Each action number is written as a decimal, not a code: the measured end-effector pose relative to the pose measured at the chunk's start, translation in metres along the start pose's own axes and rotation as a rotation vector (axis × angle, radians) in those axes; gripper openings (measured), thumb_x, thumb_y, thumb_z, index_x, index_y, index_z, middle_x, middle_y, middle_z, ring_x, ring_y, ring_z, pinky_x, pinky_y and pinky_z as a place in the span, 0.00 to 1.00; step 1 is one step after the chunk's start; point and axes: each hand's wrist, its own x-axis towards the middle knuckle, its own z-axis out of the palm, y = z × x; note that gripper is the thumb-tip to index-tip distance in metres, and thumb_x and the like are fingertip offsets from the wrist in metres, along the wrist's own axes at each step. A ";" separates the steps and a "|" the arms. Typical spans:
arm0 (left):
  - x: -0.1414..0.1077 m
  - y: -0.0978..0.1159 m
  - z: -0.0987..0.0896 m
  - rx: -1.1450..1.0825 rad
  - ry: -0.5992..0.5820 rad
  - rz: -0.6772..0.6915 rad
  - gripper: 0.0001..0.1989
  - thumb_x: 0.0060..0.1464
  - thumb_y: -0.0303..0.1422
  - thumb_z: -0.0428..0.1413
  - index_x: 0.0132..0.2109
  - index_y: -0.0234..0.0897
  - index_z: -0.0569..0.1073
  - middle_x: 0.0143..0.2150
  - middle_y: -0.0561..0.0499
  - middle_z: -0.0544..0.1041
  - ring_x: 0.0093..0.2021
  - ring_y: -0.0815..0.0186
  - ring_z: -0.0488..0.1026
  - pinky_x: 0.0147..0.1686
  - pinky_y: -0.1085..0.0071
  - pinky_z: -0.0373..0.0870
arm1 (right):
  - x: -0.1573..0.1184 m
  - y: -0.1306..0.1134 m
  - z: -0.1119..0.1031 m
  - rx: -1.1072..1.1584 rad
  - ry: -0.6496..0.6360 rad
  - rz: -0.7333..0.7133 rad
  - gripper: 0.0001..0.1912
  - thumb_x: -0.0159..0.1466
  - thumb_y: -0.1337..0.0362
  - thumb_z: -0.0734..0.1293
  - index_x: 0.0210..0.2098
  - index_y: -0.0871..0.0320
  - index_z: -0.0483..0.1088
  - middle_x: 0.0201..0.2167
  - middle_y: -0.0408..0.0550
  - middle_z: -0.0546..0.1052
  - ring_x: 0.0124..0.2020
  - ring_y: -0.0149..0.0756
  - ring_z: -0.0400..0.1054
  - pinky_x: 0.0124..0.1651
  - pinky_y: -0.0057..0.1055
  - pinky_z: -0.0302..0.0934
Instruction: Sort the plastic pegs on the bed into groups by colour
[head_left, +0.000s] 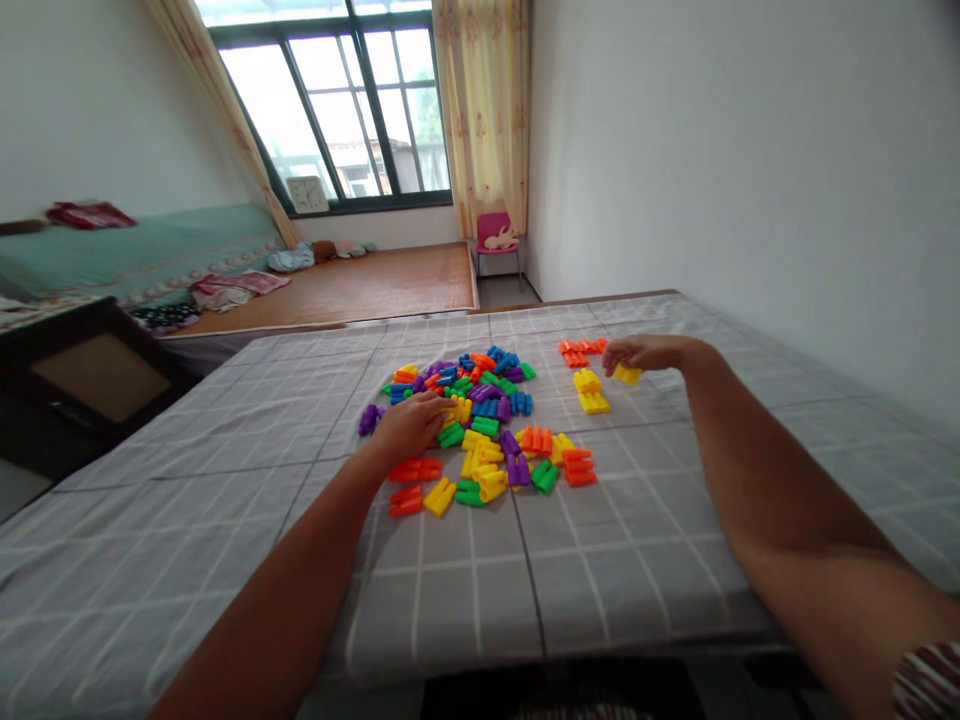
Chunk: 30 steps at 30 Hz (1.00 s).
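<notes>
My right hand [646,352] is right of the sorted pieces, fingers pinched on a yellow plastic building block [627,375] just above the cloth. Beside it lie several yellow blocks [591,392] in a short row. Behind those sits a group of orange blocks [577,352]. My left hand [411,428] reaches into the left side of a mixed pile of blocks [491,385], its curled fingers closed at a yellow block [459,408]; the fingertips are partly hidden. Green, purple, orange and yellow blocks [487,470] are scattered at the near side of the pile.
A grey checked cloth [600,560] covers the table. A white wall [750,150] runs along the right. Beyond the table are a low bed platform [390,280], a pink chair [496,232] with a plush toy, and a window. A dark cabinet [90,380] stands at left.
</notes>
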 end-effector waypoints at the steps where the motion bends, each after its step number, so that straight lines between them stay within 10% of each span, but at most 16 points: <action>1: 0.000 0.000 0.000 0.001 0.002 0.003 0.19 0.63 0.38 0.45 0.55 0.42 0.74 0.52 0.46 0.75 0.48 0.61 0.74 0.45 0.67 0.70 | 0.002 0.004 0.002 -0.040 0.003 0.009 0.18 0.48 0.66 0.67 0.39 0.58 0.74 0.44 0.53 0.78 0.49 0.48 0.70 0.49 0.41 0.65; 13: -0.001 0.000 -0.001 -0.007 -0.003 0.002 0.19 0.63 0.37 0.44 0.55 0.41 0.74 0.53 0.46 0.75 0.49 0.61 0.74 0.46 0.66 0.70 | 0.005 0.012 0.006 -0.267 0.113 0.208 0.31 0.45 0.56 0.74 0.49 0.56 0.74 0.52 0.53 0.75 0.50 0.51 0.70 0.50 0.40 0.66; 30: 0.002 -0.001 -0.002 -0.033 0.019 0.022 0.19 0.62 0.38 0.46 0.53 0.39 0.75 0.49 0.45 0.78 0.49 0.59 0.73 0.50 0.62 0.69 | 0.011 -0.003 0.016 -0.181 0.012 0.070 0.36 0.44 0.60 0.74 0.53 0.55 0.69 0.52 0.53 0.73 0.49 0.47 0.69 0.46 0.37 0.67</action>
